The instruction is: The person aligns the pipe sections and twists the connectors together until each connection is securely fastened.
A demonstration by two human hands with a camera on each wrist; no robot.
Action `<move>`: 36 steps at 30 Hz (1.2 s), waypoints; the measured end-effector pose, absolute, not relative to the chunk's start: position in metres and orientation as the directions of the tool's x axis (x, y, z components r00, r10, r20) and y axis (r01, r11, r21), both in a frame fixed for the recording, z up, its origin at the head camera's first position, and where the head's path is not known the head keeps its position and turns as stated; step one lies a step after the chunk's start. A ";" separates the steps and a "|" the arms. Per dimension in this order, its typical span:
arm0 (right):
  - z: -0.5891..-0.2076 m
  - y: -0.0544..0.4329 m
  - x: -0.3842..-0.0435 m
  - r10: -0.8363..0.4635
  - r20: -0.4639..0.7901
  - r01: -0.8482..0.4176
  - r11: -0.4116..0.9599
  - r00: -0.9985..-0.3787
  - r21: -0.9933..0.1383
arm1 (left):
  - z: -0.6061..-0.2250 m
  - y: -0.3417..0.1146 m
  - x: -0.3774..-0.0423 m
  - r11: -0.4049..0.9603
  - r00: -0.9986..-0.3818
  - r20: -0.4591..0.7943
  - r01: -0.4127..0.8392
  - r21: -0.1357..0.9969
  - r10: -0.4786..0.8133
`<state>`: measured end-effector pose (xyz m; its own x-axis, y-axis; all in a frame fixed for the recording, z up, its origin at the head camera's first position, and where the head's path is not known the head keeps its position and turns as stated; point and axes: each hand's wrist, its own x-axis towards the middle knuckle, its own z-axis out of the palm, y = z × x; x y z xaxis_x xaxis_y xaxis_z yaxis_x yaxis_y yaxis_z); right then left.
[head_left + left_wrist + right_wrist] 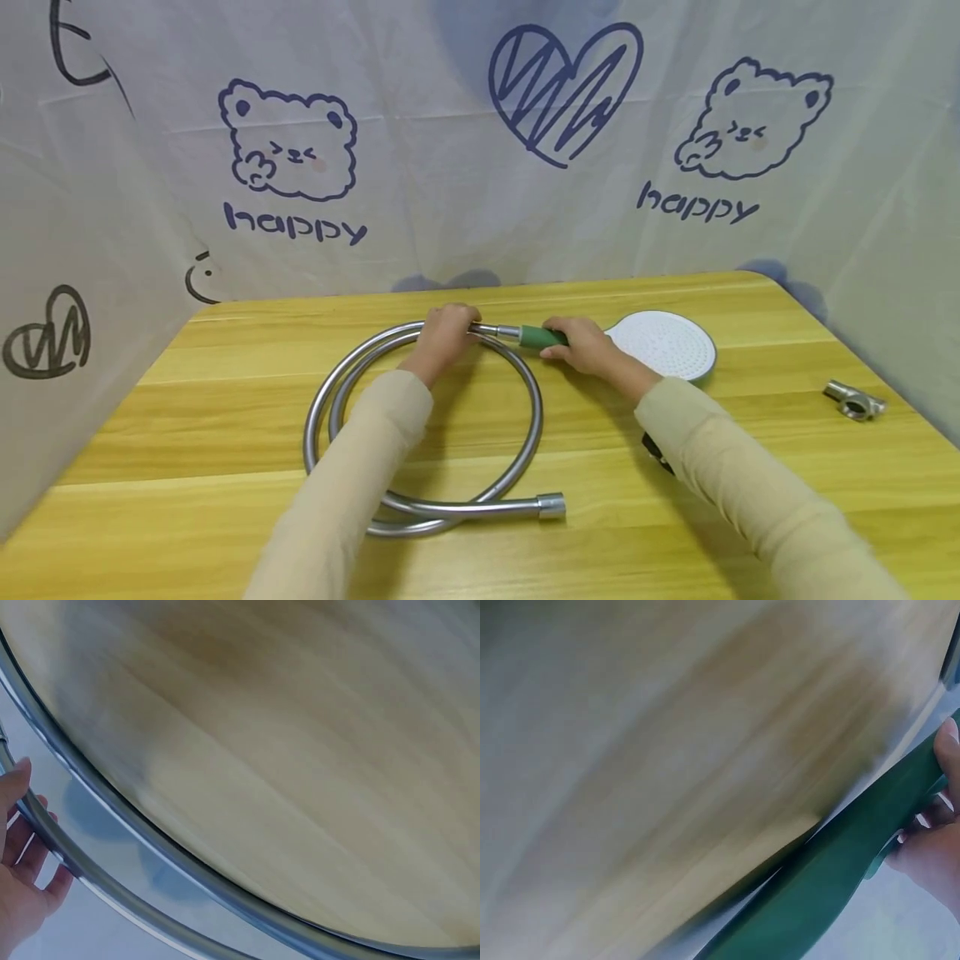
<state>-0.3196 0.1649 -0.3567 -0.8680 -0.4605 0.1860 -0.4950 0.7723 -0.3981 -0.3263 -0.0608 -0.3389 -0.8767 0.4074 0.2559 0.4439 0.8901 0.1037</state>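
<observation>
A coiled silver shower hose (534, 408) lies on the wooden table. My left hand (444, 333) grips the hose near its far end, with thumb and fingers around the tube (64, 851) in the left wrist view. The hose's slim metal end fitting (508, 332) meets the base of the green handle of a shower head (663, 343). Around that green handle (840, 840) my right hand (588, 346) curls its fingers, as the right wrist view also shows. The shower head's round white spray face points upward, partly behind my right forearm. Nearer me rests the hose's wider end nut (551, 506).
A small metal valve fitting (855, 402) sits at the right of the table (187, 433). Some black object (657, 454) is mostly hidden under my right sleeve. White cloth (435, 192) with bear and heart drawings hangs behind the table and along both sides.
</observation>
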 end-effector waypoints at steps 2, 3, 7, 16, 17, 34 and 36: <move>-0.356 0.164 -0.322 -0.464 0.184 -0.498 0.775 -0.867 -0.390 | -0.339 -0.065 -0.327 0.899 -0.883 0.255 0.427 0.095 0.393; -0.356 0.163 -0.323 -0.465 0.182 -0.498 0.777 -0.866 -0.385 | -0.339 -0.066 -0.327 0.903 -0.886 0.254 0.420 0.092 0.387; -0.355 0.162 -0.328 -0.464 0.178 -0.496 0.786 -0.868 -0.369 | -0.339 -0.070 -0.326 0.911 -0.896 0.241 0.402 0.089 0.372; -0.352 0.159 -0.337 -0.483 0.178 -0.514 0.795 -0.857 -0.321 | -0.338 -0.071 -0.326 0.924 -0.911 0.197 0.379 0.051 0.363; -0.352 0.159 -0.337 -0.484 0.172 -0.514 0.796 -0.858 -0.320 | -0.338 -0.071 -0.326 0.924 -0.913 0.186 0.378 0.050 0.363; -0.355 0.150 -0.344 -0.480 0.146 -0.502 0.823 -0.865 -0.266 | -0.342 -0.082 -0.328 0.894 -0.895 0.106 0.441 0.076 0.433; -0.356 0.149 -0.343 -0.476 0.142 -0.497 0.826 -0.868 -0.267 | -0.342 -0.084 -0.327 0.896 -0.899 0.102 0.435 0.088 0.426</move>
<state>-0.3427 0.1488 -0.3557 -0.8676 -0.4765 0.1423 -0.4972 0.8257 -0.2665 -0.3273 -0.0838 -0.3419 -0.8989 0.4263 0.1016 0.4350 0.8961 0.0884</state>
